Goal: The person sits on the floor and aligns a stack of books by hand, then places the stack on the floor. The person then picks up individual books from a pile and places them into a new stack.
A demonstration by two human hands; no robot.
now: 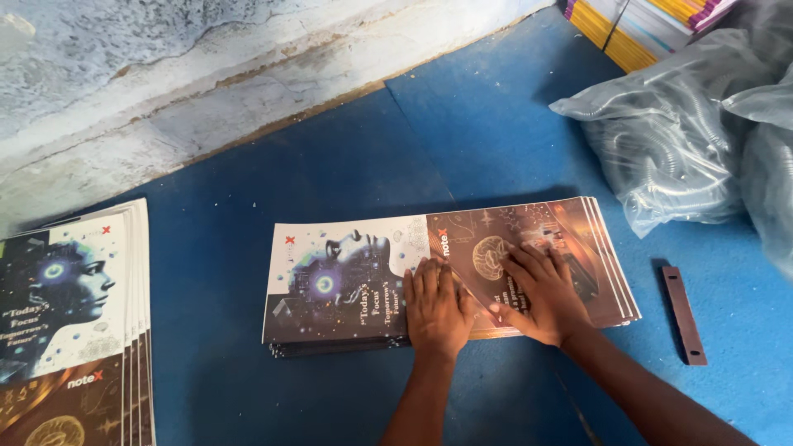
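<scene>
left hand [436, 307] flat, fingers open on cover stack [355, 277] | right hand [541, 291] flat, open, same stack | blue mat [330, 173]

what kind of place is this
Probably a small notebook-binding workshop, worked on the floor: both hands press a stack of printed cover sheets on a blue mat, with bagged spiral wire coils and bundled notebooks nearby.

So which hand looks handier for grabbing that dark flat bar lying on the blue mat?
Probably the right hand. It rests on the brown half of the printed cover sheets, the side nearer the dark bar. The left hand lies farther away, mid-stack.
</scene>
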